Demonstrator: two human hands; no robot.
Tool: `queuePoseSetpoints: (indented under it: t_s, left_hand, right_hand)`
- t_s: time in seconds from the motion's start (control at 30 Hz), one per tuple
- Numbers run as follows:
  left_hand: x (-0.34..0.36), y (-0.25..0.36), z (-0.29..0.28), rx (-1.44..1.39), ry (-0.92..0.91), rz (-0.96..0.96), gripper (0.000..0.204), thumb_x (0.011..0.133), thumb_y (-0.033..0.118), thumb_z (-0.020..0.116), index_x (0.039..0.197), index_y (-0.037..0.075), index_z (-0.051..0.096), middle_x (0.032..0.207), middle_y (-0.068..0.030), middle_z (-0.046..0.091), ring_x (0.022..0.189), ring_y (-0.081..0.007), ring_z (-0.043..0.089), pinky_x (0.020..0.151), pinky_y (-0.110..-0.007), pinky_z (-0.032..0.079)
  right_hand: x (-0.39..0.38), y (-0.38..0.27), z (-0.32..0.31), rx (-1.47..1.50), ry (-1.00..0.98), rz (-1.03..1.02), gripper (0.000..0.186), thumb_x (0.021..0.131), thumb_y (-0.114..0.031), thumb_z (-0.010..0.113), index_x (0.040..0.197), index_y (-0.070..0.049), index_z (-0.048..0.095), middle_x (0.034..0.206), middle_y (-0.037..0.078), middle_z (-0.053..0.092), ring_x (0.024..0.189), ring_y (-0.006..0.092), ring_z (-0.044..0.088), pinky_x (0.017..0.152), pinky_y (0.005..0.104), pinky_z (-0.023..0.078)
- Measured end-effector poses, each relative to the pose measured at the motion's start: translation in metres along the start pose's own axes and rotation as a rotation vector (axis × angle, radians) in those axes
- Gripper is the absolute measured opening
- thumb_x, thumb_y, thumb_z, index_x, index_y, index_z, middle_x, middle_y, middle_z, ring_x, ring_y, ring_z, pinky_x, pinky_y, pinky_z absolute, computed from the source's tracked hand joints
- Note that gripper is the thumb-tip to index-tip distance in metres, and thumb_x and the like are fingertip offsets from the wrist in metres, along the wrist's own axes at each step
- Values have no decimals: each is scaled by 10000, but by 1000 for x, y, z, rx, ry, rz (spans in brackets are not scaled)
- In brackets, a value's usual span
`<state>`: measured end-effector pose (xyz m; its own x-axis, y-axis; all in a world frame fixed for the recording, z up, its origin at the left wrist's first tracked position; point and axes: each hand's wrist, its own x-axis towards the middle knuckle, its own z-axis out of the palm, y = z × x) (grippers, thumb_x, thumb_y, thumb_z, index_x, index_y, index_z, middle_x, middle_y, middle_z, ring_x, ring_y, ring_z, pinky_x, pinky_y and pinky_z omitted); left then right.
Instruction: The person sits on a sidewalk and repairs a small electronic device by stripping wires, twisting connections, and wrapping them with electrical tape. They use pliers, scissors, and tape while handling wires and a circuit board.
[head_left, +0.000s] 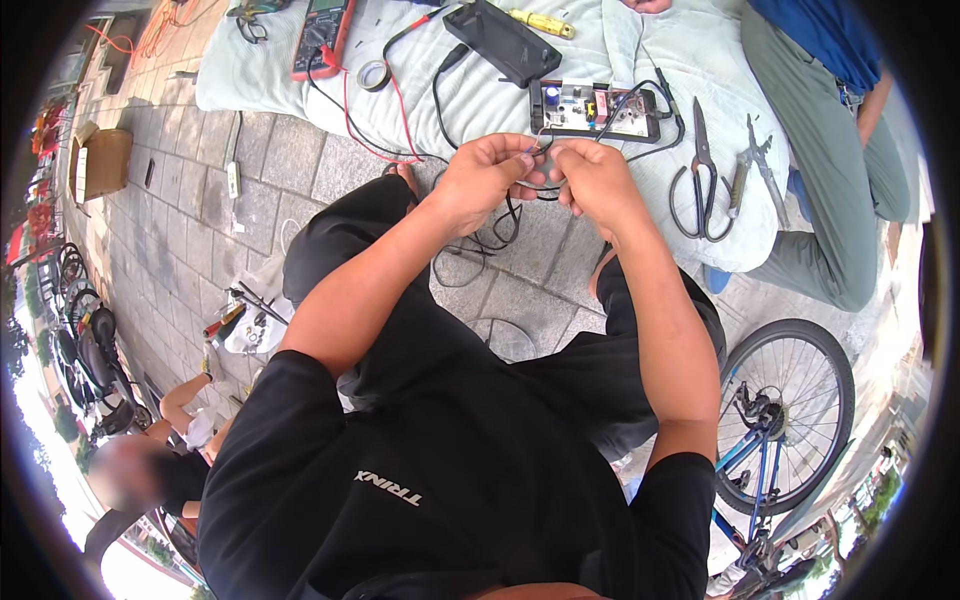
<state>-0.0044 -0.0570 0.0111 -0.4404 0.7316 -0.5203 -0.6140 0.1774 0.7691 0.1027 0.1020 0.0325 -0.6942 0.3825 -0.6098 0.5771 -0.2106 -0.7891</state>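
Observation:
My left hand (488, 180) is closed in a pinch on a thin black cable (545, 197), with the thumb against the fingertips. Facing it, my right hand (597, 183) is closed too, its fingers on the same cable close to its end. Fine wires show between the two hands, partly hidden by the fingers. Just beyond them lies an opened black housing with a circuit board (605, 108) inside, one spot on it glowing bluish white. Its empty black cover (502, 42) rests farther back on the pale quilt (655, 175). Loops of black cable hang below my hands.
On the quilt lie a red multimeter (322, 38) with leads, a tape roll (373, 76), a yellow-handled screwdriver (543, 23), large black scissors (703, 175) and pliers (757, 165). Another person (815, 150) kneels at the right. A bicycle wheel (787, 415) stands behind on that side.

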Motion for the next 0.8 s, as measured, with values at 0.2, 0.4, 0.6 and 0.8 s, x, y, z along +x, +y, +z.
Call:
queuePoseSetpoints:
  t_s: [0.2,0.4,0.6,0.8]
  left_hand:
    - [-2,3,-1,-24,-70,1,285,1011,1,617,1294,-34,608,1161,-97,711,1009,-163,696,872,-323,581]
    - [-4,1,-3,-26,-34,28,342,922,-100,677,1253,-48,610,1146,-101,703,983,-164,706,851,-300,594]
    - [-7,2,-4,27,-47,31,340,958,-68,628,1297,-41,611,1195,-98,709,1026,-169,705,881,-310,572]
    - [-6,3,-5,111,-42,49,291,988,5,637,1278,-28,636,1106,-56,716,896,-107,672,737,-247,508]
  right_hand:
    - [4,2,7,330,28,63,228,1011,-214,649,1071,1,695,818,19,646,566,93,547,458,261,397]
    - [4,-1,7,326,54,65,223,1013,-207,647,1065,5,692,816,25,647,566,96,550,469,266,407]
    - [3,-1,6,293,43,69,240,1016,-207,644,1080,20,686,817,28,646,571,98,548,481,270,412]
    - [5,0,7,277,49,63,242,1018,-210,643,1060,24,687,811,27,642,578,97,543,483,268,408]
